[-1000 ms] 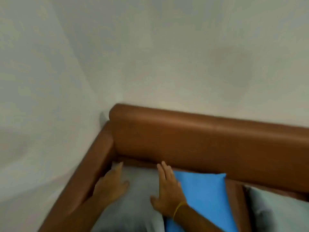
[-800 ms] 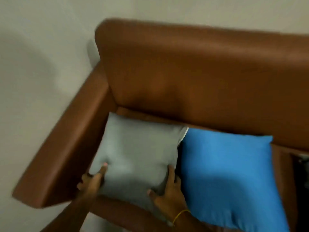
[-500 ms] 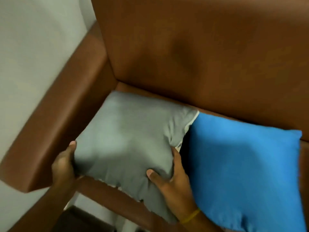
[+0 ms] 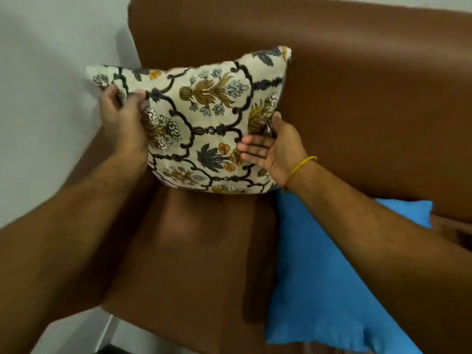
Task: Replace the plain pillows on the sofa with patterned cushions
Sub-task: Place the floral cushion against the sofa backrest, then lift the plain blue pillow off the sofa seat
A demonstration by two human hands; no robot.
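A cream cushion with a dark floral pattern (image 4: 204,123) stands upright in the left corner of the brown sofa (image 4: 357,98), leaning on the backrest. My left hand (image 4: 122,116) pinches its upper left corner. The right edge of the cushion rests against my right hand (image 4: 273,146), whose fingers lie flat and spread on the fabric; a yellow band circles that wrist. A plain blue pillow (image 4: 319,277) lies flat on the seat to the right, partly under my right forearm.
A pale wall (image 4: 51,72) runs along the sofa's left armrest (image 4: 89,159). Bare brown seat (image 4: 191,251) shows below the patterned cushion. A strip of light floor (image 4: 122,335) appears at the sofa's front edge.
The grey plain pillow that both hands gripped in the left corner is gone from view. A patterned cushion now stands in that spot, held by both hands.
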